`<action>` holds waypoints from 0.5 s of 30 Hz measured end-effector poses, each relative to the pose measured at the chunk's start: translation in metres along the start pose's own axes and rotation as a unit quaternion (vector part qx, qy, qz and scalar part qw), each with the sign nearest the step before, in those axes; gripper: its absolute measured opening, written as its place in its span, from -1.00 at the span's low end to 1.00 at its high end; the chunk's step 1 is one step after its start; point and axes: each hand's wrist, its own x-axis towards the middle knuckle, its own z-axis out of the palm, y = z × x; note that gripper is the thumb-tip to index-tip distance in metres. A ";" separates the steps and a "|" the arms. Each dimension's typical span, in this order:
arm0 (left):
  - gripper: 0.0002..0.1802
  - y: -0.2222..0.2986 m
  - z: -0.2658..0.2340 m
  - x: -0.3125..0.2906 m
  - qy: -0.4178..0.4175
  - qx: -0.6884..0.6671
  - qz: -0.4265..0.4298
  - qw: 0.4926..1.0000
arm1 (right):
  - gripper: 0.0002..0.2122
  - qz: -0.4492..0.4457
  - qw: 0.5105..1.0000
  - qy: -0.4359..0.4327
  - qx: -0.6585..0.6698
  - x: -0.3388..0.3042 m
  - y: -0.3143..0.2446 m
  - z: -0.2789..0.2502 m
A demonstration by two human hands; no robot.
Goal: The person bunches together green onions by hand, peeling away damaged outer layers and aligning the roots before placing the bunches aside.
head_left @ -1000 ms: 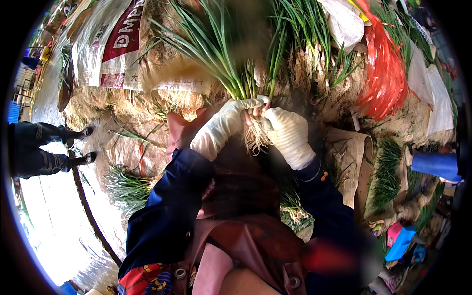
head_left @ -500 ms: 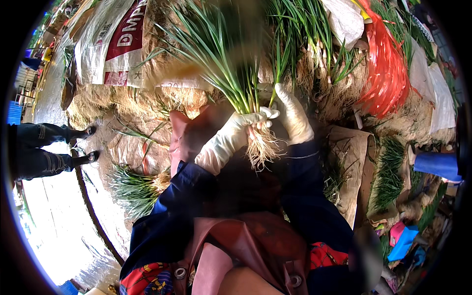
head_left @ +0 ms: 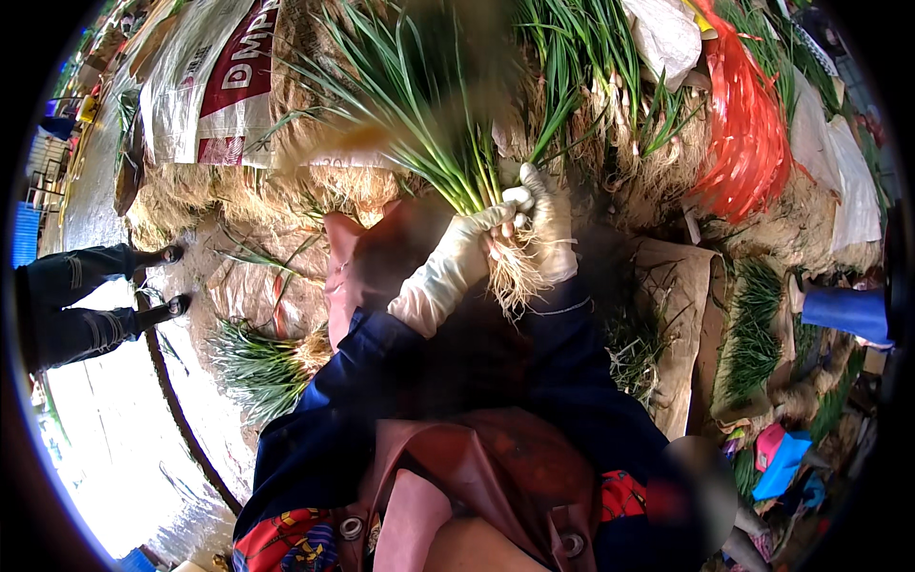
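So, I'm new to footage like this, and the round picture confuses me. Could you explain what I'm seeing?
There's no machine, just someone wearing a wide camera on their head. It looks down at their work, and its lens bends straight edges. The gloved left hand is closed around a bunch of green plants, their pale roots pointing back toward the body. The gloved right hand is close beside it; its exact grip is hard to see. Beyond lie more plants, with a printed sack at left and red strips at right.

Rough roots [head_left: 515, 268], smooth apron [head_left: 510, 458], glossy plastic strips [head_left: 751, 133]
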 end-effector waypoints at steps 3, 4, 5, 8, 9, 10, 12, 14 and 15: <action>-0.73 0.005 -0.011 -0.004 -0.027 0.112 -0.016 0.993 | -0.82 -0.075 0.958 0.126 -0.245 0.003 -0.001 0.006; -0.73 0.002 -0.013 -0.002 -0.015 0.100 -0.013 0.995 | -0.83 -0.076 0.965 0.113 -0.224 0.003 0.000 0.004; -0.74 -0.002 -0.015 0.000 -0.002 0.088 -0.010 0.996 | -0.83 -0.076 0.971 0.099 -0.203 0.004 0.002 0.000; -0.79 -0.008 -0.009 0.001 -0.016 0.010 -0.005 1.000 | -0.88 -0.115 0.970 0.077 -0.201 0.014 0.003 -0.018; -0.78 -0.006 0.000 -0.003 -0.025 -0.023 -0.019 0.999 | -0.92 -0.144 0.959 0.118 -0.213 0.019 -0.003 -0.029; -0.76 -0.003 0.008 -0.009 -0.034 -0.056 -0.031 0.997 | -0.93 -0.172 0.946 0.156 -0.224 0.024 -0.015 -0.043; -0.74 0.004 0.016 -0.018 -0.052 0.010 -0.034 0.998 | -0.89 -0.125 0.891 0.116 -0.420 0.054 -0.029 -0.161; -0.73 0.008 0.005 -0.022 -0.055 0.006 -0.035 0.998 | -0.87 -0.012 0.880 0.055 -0.471 0.042 -0.027 -0.146; -0.73 0.010 0.000 -0.027 -0.053 0.003 -0.033 0.998 | -0.83 0.047 0.868 0.022 -0.495 0.024 -0.027 -0.126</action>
